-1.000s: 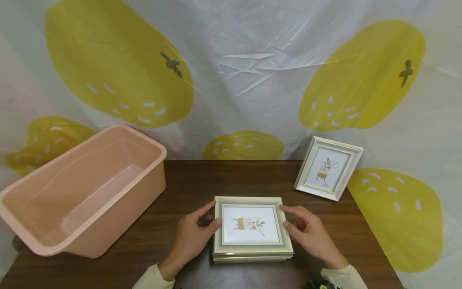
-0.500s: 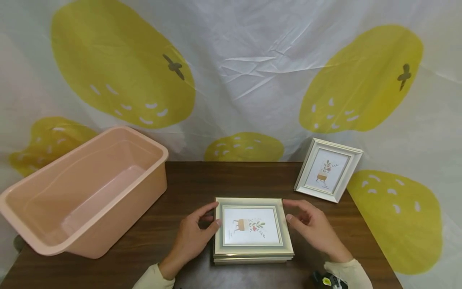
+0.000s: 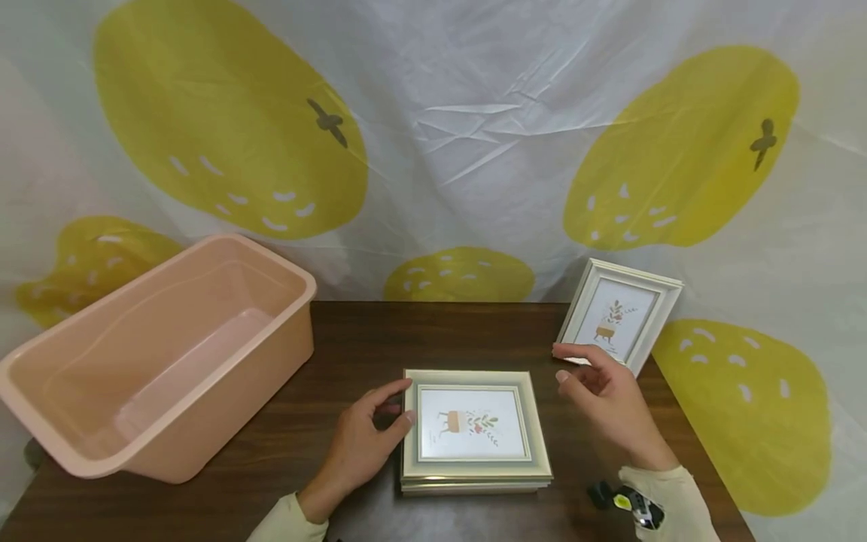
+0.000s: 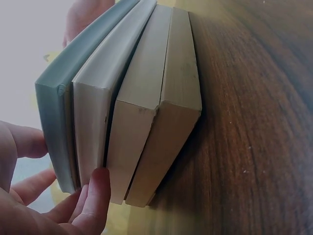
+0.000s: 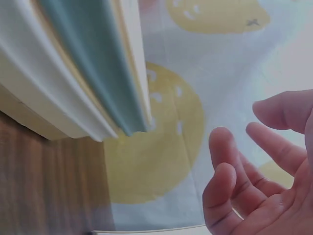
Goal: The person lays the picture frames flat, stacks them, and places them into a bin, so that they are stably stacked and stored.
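Observation:
A stack of several cream picture frames lies flat at the front middle of the table, the top one showing a plant print turned sideways. My left hand rests its thumb and fingertips against the stack's left side; the left wrist view shows the fingers along the frames' edges. My right hand, holding nothing, is lifted to the right of the stack, fingers loosely bent. Behind it a matching picture frame stands upright and leaning, its lower part hidden by that hand.
A pink plastic tub with nothing visible inside stands at the left. A sheet printed with yellow fruit hangs right behind the dark wooden table. The upright frame is near the table's right edge.
My right hand has let go of the stack's right side and moved right and back, in front of the upright frame. The left hand and the stack have stayed in place.

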`<state>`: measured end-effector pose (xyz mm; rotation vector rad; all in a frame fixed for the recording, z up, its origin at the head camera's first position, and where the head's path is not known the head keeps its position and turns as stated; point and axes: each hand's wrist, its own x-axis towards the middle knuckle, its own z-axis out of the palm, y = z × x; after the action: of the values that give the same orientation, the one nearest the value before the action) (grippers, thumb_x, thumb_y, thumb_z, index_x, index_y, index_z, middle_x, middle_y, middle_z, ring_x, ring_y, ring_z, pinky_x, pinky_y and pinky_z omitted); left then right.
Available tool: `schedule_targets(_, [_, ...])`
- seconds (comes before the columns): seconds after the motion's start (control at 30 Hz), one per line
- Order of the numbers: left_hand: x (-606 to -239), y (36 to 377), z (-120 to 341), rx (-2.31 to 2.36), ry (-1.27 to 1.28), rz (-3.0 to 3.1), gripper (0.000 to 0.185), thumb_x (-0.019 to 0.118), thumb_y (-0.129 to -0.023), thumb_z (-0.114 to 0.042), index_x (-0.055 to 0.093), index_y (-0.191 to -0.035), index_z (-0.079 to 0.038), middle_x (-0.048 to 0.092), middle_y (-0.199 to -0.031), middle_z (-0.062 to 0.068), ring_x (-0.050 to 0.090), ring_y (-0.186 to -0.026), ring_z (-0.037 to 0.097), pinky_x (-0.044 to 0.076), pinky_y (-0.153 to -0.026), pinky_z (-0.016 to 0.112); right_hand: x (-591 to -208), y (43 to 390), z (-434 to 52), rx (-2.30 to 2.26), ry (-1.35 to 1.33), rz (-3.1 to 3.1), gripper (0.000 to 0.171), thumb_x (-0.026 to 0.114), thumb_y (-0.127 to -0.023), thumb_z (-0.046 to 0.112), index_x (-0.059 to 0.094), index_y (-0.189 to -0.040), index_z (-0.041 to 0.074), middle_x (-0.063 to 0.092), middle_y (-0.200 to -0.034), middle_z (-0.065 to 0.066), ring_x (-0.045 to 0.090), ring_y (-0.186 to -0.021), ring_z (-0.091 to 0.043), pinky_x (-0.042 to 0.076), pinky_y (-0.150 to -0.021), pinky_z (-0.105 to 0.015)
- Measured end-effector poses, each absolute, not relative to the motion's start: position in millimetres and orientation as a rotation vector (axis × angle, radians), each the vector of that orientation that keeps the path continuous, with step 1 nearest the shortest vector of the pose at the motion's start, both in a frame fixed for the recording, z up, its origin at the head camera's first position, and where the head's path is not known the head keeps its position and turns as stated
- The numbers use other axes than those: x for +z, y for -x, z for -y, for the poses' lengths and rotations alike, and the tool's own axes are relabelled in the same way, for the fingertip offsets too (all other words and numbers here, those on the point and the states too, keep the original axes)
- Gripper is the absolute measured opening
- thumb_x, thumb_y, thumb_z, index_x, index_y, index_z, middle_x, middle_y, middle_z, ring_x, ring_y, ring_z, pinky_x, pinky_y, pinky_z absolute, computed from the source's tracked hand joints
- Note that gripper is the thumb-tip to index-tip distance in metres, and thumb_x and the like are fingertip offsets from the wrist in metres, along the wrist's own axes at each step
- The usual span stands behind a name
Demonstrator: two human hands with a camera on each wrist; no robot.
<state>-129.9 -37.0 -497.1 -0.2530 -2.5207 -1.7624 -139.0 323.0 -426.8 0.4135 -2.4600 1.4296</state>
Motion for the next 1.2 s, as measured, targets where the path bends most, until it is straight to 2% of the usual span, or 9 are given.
schedule_targets(0.1, [-496.9,130.1,36.8,-1.766,0.249,2.521,0.042,0.08,-0.093,-0.021,0.073,-0.134,-0.029,0.073,-0.133,0.0,0.074,-0.106,0.016,0.056,-0.094,0.047,-418.4,143.5,-325.3,1.412,-0.407,2.434,0.035,0.07,-0.096,-0.006,0.068,-0.131,-0.002,0.07,-0.118,0.021,0.069,-0.08,-0.008,0.053,-0.061,-0.02])
schedule_targets(0.27, [-496.4,129.4,36.8,-1.77,0.255,2.534,0.042,0.08,-0.094,-0.022,0.072,-0.134,-0.03,0.073,-0.134,0.0,0.074,-0.107,0.017,0.056,-0.094,0.049,-405.4,149.3,-330.1,1.328,-0.392,2.4,0.034,0.071,-0.095,-0.006,0.07,-0.129,-0.001,0.069,-0.12,0.022,0.066,-0.093,-0.002,0.054,-0.067,-0.015])
schedule_targets(0.53, [-495.8,129.6,38.5,-1.786,0.268,2.539,0.041,0.079,-0.095,-0.024,0.071,-0.135,-0.032,0.07,-0.138,0.0,0.074,-0.108,0.018,0.057,-0.093,0.051,-390.9,164.7,-340.7,1.23,-0.541,2.257,0.039,0.071,-0.088,-0.017,0.071,-0.126,-0.005,0.071,-0.118,0.017,0.066,-0.096,-0.003,0.053,-0.073,-0.012])
schedule_targets(0.77, [-497.7,128.5,38.3,-1.769,0.267,2.545,0.042,0.08,-0.094,-0.023,0.071,-0.134,-0.032,0.071,-0.137,0.0,0.074,-0.107,0.017,0.057,-0.094,0.051,-382.2,181.0,-355.3,1.179,-0.487,2.216,0.037,0.071,-0.088,-0.015,0.071,-0.124,-0.007,0.072,-0.119,0.018,0.065,-0.101,-0.003,0.051,-0.078,-0.009])
schedule_targets(1.0, [-496.6,128.2,38.5,-1.781,0.257,2.552,0.044,0.08,-0.094,-0.021,0.071,-0.135,-0.032,0.07,-0.138,-0.002,0.073,-0.107,0.016,0.057,-0.093,0.049,-376.4,195.5,-368.1,1.14,-0.366,2.219,0.033,0.073,-0.092,-0.007,0.072,-0.125,-0.005,0.072,-0.115,0.022,0.063,-0.104,-0.002,0.049,-0.079,-0.009])
schedule_targets(1.1, [-495.8,128.0,38.6,-1.79,0.251,2.561,0.044,0.079,-0.094,-0.022,0.07,-0.136,-0.033,0.07,-0.139,-0.003,0.073,-0.109,0.016,0.057,-0.094,0.05,-378.0,207.0,-378.2,1.092,-0.311,2.21,0.032,0.075,-0.091,-0.005,0.073,-0.123,-0.004,0.074,-0.116,0.015,0.063,-0.106,0.0,0.048,-0.08,-0.01])
schedule_targets(1.2, [-496.0,127.8,38.6,-1.787,0.254,2.566,0.044,0.079,-0.095,-0.024,0.07,-0.136,-0.033,0.07,-0.139,-0.003,0.073,-0.109,0.017,0.057,-0.094,0.051,-381.2,217.3,-388.6,1.067,-0.235,2.212,0.032,0.076,-0.091,-0.003,0.074,-0.122,-0.002,0.076,-0.118,0.003,0.062,-0.107,0.002,0.048,-0.082,-0.013])
